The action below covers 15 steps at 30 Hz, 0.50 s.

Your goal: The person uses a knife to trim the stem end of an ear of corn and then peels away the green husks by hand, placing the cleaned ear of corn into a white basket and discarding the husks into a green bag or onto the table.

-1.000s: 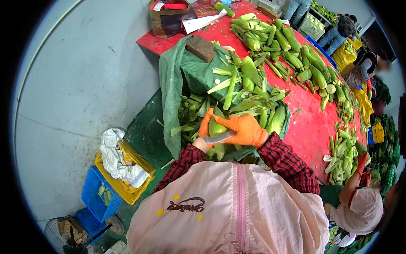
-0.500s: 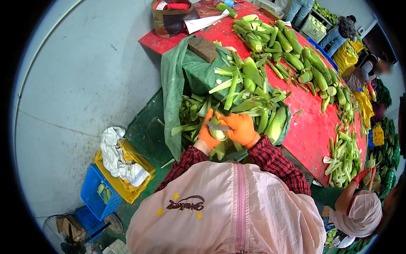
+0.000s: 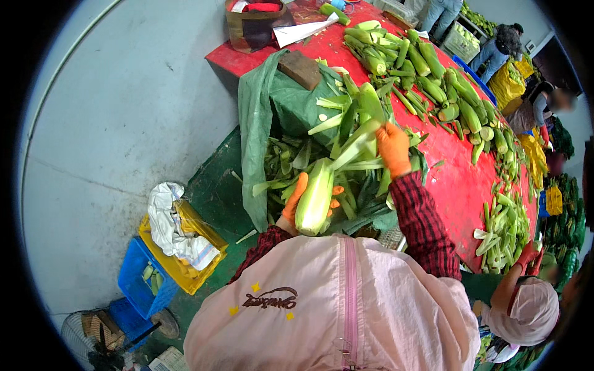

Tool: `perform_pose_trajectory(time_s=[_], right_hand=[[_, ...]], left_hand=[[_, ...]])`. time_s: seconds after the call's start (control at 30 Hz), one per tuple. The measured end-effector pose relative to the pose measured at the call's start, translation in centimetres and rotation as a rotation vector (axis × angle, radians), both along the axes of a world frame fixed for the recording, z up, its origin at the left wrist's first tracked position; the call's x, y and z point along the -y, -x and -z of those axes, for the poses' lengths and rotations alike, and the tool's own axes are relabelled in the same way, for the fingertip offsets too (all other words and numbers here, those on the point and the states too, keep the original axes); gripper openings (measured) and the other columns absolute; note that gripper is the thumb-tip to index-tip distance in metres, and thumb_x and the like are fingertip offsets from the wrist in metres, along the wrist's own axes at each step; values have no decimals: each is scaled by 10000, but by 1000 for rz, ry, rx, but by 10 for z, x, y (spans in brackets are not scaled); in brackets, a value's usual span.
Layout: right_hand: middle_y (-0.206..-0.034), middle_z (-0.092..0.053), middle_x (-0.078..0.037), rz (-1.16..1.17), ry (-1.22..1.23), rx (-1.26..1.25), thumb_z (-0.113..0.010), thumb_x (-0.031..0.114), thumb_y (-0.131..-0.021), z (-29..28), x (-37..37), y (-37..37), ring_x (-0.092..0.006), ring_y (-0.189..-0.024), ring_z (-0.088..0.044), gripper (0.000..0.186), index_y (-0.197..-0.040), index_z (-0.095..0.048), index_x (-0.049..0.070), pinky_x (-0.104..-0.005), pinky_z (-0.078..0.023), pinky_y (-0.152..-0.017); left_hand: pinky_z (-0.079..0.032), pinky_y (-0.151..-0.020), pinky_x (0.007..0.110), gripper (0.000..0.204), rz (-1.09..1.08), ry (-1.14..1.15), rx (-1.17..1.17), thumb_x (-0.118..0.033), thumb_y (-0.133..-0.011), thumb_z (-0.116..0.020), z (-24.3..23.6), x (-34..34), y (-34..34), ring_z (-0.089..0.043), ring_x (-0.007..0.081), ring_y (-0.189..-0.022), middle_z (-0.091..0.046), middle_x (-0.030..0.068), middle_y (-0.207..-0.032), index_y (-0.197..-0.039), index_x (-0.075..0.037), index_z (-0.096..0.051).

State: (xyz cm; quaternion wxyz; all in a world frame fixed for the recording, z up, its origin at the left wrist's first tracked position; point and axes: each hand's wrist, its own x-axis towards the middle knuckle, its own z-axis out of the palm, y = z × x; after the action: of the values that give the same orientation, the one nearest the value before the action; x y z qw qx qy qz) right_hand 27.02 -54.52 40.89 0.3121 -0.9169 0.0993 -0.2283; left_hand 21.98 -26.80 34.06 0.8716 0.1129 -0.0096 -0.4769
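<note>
My left hand (image 3: 294, 201), in an orange glove, is wrapped round a pale green ear of corn (image 3: 317, 196), its fingertips showing on the far side. The ear is upright in front of my chest, its blunt end toward me. Up and to the right, my orange-gloved right hand (image 3: 394, 150) is closed on a strip of corn husk (image 3: 359, 147) that reaches back to the top of the ear. No knife shows now; my right fingers may hide it. Below both hands, a green sack (image 3: 252, 142) holds loose husks (image 3: 281, 167).
Several unpeeled corn ears (image 3: 427, 68) lie piled on the red table (image 3: 442, 204). A brown block (image 3: 299, 69) rests on the sack's edge. Yellow (image 3: 204, 272) and blue crates (image 3: 133, 272) stand at lower left. A co-worker in a pale cap (image 3: 526, 312) is at right.
My right hand has moved from the ear's base up and to the right, now with a husk strip. The ear has tipped upright in my left hand. The knife has gone from sight.
</note>
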Motion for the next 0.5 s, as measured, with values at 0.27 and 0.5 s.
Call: perform_pose_trajectory(time_s=[0.27, 0.5], right_hand=[[-701, -653, -71, -19, -310, -366, -654, 635, -800, -19, -33, 24, -159, -501, -630, 720, -1228, -614, 57, -319, -501, -511], [-788, -668, -56, -297, -787, -705, -768, 372, -799, -3, -81, 50, -108, -531, -566, 478, -1032, -678, -36, -248, -460, -460]], left_hand=[[-506, -939, 382, 789, -303, -124, -59, -675, -908, -453, -22, 23, -20, -590, 280, -1120, -550, 167, -1318, -1409, -67, -435], [-488, -866, 322, 708, -336, -908, 518, -635, -899, -525, 6, 41, -42, -609, 191, -989, -627, 87, -1167, -1298, -50, -549]])
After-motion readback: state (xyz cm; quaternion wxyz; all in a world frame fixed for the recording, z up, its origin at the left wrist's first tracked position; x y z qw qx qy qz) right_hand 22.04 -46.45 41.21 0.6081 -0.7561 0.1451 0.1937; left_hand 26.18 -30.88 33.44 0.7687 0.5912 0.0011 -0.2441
